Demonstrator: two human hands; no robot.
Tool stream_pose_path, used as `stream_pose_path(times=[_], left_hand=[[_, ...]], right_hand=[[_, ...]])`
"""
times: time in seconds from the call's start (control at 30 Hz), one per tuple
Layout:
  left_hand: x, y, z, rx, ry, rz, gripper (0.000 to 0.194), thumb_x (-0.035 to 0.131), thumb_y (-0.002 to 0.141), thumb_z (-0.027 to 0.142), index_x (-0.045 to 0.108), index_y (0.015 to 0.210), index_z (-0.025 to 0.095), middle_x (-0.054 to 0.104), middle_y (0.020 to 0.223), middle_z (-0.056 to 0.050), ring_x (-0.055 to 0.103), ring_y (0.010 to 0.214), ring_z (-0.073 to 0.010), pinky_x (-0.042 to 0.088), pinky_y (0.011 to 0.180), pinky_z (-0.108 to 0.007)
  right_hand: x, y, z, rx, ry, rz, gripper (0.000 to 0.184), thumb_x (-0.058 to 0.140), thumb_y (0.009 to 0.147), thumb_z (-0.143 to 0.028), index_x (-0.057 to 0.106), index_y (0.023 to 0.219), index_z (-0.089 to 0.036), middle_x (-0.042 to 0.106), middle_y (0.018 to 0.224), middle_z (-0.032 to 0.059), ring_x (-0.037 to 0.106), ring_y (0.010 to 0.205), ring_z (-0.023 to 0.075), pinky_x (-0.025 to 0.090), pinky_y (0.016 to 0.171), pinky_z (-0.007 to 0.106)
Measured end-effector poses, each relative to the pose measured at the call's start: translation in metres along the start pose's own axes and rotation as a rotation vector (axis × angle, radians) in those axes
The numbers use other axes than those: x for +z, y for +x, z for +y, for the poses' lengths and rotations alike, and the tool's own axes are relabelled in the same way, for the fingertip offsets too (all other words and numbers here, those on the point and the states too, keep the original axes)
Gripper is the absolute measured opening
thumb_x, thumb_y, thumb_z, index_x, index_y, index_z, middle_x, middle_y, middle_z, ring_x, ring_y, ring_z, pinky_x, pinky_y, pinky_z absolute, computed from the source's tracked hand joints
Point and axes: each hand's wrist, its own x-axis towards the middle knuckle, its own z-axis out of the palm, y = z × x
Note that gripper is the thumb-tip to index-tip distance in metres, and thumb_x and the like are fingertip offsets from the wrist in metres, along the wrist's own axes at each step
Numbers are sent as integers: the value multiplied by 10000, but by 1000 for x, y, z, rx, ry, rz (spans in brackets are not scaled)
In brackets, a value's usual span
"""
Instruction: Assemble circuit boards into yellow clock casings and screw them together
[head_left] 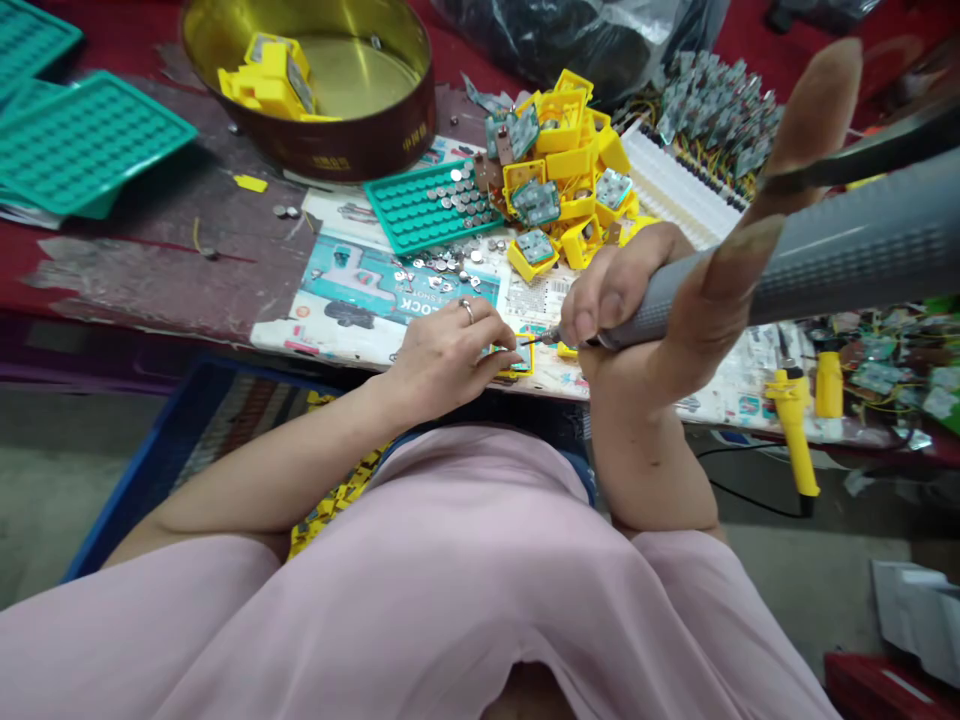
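Observation:
My right hand (675,320) is wrapped round a grey electric screwdriver (825,240), its index finger stretched along the body. The screwdriver's thin bit points left and reaches down to a small yellow plastic case (531,362) at the table's front edge. A green circuit board sits in that case. My left hand (459,350), with a ring on one finger, steadies the case from the left with bent fingers, which partly hide it. Just right of it lies another yellow piece (568,351), mostly covered by my right hand.
Behind my hands are a heap of yellow cases (574,150), loose coin-like metal parts (450,265) and a green tray (405,215). A round tin (315,140) stands back left. At right lie a yellow-handled soldering iron (795,430) and wired boards (885,375). A blue crate (142,460) is below.

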Motion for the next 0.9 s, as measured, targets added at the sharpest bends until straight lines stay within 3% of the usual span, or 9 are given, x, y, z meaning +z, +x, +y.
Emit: stream_pose_path(times=[0.07,0.13,0.23,0.37,0.5,0.67,0.8,0.9], left_hand=[[-1,1,2,-9,-40,11,159,640,904,303,671,827,167,706,826,-38,653,771,-170,499,698,-276],[-2,2,3,-14,-88,1,176,633,912,321,665,837,165,702,823,-35,648,767,-164,502,716,-275],[-4,3,4,-23,-136,-24,178,610,926,321,665,854,167,701,826,-33,649,776,-160,503,745,-275],[-4,2,4,-4,-163,-22,154,608,920,287,658,834,170,696,809,-26,644,771,-157,489,728,-271],[-4,0,4,22,-118,4,187,574,935,323,660,873,169,705,848,-41,650,804,-174,479,735,-292],[-3,-12,5,85,141,66,319,578,914,472,686,1038,198,719,1084,-81,633,1020,-250,468,864,-386],[2,-20,4,183,227,6,258,592,919,388,688,1077,208,723,1167,-78,624,1092,-258,460,883,-400],[5,-20,2,235,266,20,200,582,932,288,676,1089,206,750,1133,-31,645,1062,-227,470,870,-372]], right_hand=[[6,-3,0,-100,166,93,425,525,884,-679,602,764,-279,357,490,-60,442,425,104,436,436,270],[8,-5,0,-93,134,140,452,496,888,-699,567,744,-277,344,506,-52,452,438,109,441,447,269],[5,-3,-2,34,-40,31,627,321,835,-860,545,749,-281,353,507,-32,488,465,145,465,482,315],[1,-2,-6,97,53,-95,651,446,771,-877,337,570,-267,380,464,-35,435,409,123,407,417,308],[8,-8,-4,54,29,34,627,445,823,-826,329,578,-260,385,469,-48,421,399,108,369,409,295],[7,-4,6,-93,169,177,563,654,835,-617,368,532,-239,366,432,-67,391,347,83,294,348,268],[2,4,6,-83,253,226,579,686,829,-569,366,483,-230,343,412,-66,411,343,84,281,327,258],[2,4,7,-102,187,233,507,634,866,-573,405,572,-228,363,452,-92,408,346,57,317,354,221]])
